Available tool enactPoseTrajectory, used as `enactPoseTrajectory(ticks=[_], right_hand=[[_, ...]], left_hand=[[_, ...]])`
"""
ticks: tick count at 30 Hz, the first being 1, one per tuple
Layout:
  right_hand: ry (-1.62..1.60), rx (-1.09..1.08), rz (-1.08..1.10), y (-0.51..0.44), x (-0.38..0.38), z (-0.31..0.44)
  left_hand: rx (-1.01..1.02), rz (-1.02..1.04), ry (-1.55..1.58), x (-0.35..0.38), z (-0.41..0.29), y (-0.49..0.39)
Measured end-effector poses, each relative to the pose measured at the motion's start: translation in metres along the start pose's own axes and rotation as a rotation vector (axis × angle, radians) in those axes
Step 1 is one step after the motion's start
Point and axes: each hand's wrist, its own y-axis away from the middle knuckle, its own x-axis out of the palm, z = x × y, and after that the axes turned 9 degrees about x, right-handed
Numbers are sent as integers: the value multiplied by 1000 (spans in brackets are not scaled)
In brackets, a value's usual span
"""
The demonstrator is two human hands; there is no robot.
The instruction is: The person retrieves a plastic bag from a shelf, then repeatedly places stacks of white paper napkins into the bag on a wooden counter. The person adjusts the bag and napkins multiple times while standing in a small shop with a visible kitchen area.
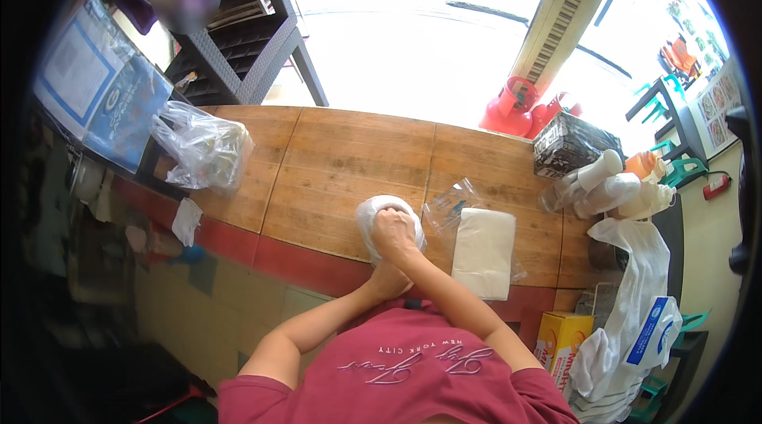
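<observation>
A rounded bundle in thin white plastic [370, 219] rests near the front edge of the wooden table. Curled into a fist, my right hand [394, 232] presses on top of it and grips its plastic. My left hand [388, 281] is at the bundle's near side, below my right wrist; its fingers are mostly hidden. Just right of the bundle lie a clear plastic packet with blue print [452, 205] and a flat stack of off-white plastic bags or sheets [483, 254].
A knotted clear plastic bag with contents [208, 147] sits at left beside a printed board [119, 103]. Squeeze bottles [637, 198] and a dark patterned box [574, 144] stand at right, near a white cloth [640, 251] and yellow box [562, 341]. Red gas cylinders [509, 111] stand beyond.
</observation>
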Motion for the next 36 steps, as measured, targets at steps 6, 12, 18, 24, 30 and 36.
enactPoseTrajectory(ticks=[6, 12, 18, 24, 30, 36], right_hand=[[-16, -22, -9, 2, 1, -4], [-13, -61, -15, 1, 2, -7], [-29, -62, 30, -2, 1, -10], [-28, -106, -1, -2, -2, -13], [12, -193, 5, -2, -3, -12], [40, -188, 134, -3, -15, -13]], left_hand=[[6, -204, -321, 4, -18, -29], [-23, 102, -8, -15, -2, -7], [205, 123, 0, -45, 25, 43], [-47, -497, -177, -73, 36, 44], [-217, -264, 277, -77, 76, -18], [-366, 30, 602, -97, 95, -24]])
